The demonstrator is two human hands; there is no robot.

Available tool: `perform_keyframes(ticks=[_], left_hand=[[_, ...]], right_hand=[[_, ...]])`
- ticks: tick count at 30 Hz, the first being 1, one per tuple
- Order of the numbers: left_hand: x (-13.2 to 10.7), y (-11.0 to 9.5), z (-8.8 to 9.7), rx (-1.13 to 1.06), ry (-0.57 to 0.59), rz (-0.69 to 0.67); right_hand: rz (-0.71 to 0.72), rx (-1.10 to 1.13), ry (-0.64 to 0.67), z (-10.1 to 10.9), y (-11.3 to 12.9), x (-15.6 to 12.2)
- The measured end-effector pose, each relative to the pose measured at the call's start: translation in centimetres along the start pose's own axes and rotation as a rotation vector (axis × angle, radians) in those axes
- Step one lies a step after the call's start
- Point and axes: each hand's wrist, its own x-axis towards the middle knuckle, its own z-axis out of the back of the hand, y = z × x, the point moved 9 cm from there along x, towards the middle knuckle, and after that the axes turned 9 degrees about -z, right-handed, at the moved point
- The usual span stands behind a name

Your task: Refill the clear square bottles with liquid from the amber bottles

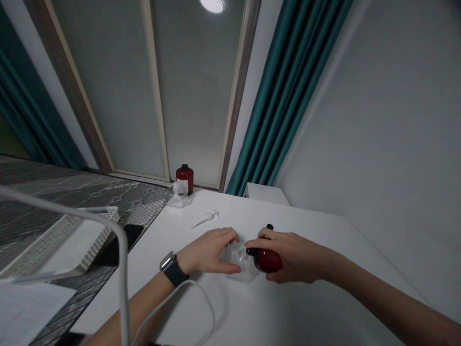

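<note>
My right hand [288, 254] is wrapped round a dark red bottle [268, 261]. The bottle is tipped on its side, its black neck pointing left over a clear container [247, 274] on the white table. Whether liquid is flowing out cannot be made out. With thumb and fingers, my left hand [212, 251] grips the left side of that clear container; a smartwatch is on this wrist. Just behind my right hand a black cap [270, 226] shows, with something dark red below it mostly hidden. A white pump head with its tube [206, 218] lies farther back on the table.
At the table's far left corner stand another dark red bottle [185, 180] and a clear box [176, 199] holding a whitish item. A white cable [122, 250] loops across the left foreground. Left of the table are a white perforated basket [95, 235] and paper [32, 312].
</note>
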Motion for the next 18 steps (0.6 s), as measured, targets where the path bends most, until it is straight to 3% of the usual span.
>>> perform_keyframes(ticks=[18], left_hand=[[-0.05, -0.06, 0.09, 0.006, -0.006, -0.017]], right_hand=[[0.004, -0.016, 0.002, 0.23, 0.3, -0.05]])
